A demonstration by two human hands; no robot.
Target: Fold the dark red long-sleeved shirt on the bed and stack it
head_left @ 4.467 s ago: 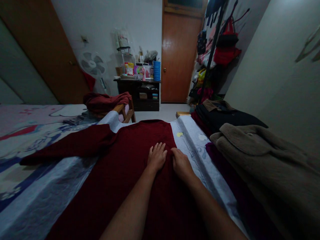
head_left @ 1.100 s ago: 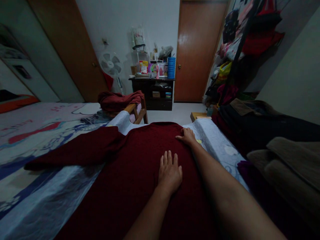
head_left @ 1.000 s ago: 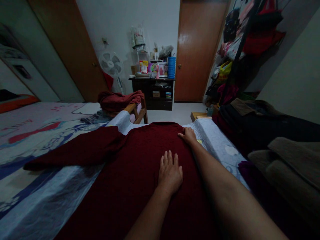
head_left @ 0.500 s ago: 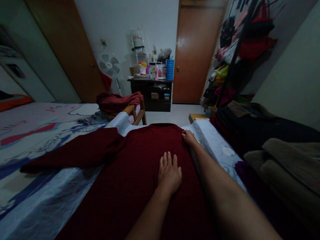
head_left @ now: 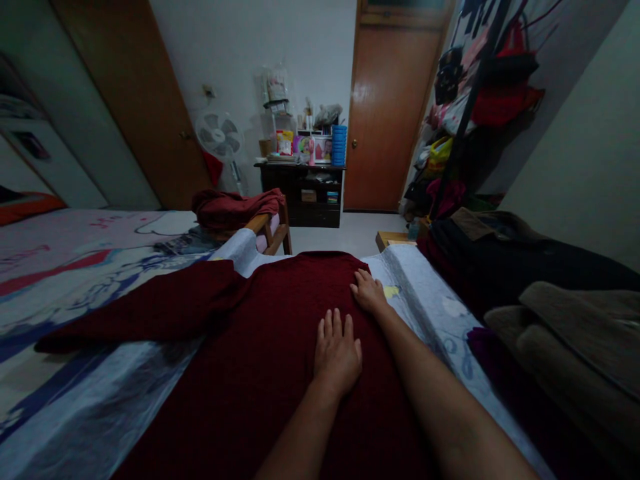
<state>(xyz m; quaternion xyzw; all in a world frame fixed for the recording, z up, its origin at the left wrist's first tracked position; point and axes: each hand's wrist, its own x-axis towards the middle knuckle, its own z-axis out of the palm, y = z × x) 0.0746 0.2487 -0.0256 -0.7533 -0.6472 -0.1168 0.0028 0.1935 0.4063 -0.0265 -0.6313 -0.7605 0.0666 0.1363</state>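
A dark red long-sleeved top (head_left: 265,360) lies spread out in front of me, its neckline at the far end. One sleeve stretches out to the left; on the right side no sleeve shows. My left hand (head_left: 337,353) rests flat on the middle of the top, fingers stretched forward. Farther off, my right hand (head_left: 368,291) lies on the top near its right shoulder edge, fingers spread and slightly bent. Neither hand grips the cloth. Beneath the top is a light blue patterned cover (head_left: 420,280).
Folded dark clothes (head_left: 520,247) and a brown garment (head_left: 575,327) are piled on the right. A patterned bed sheet (head_left: 100,247) spreads to the left, with a reddish cloth (head_left: 237,207) over a wooden frame (head_left: 280,233). A fan (head_left: 220,137) and a dark cabinet (head_left: 300,193) stand beyond.
My right hand has let go of the top's right shoulder edge and moved slightly left and nearer, opening onto the cloth. My left hand has stayed in place.
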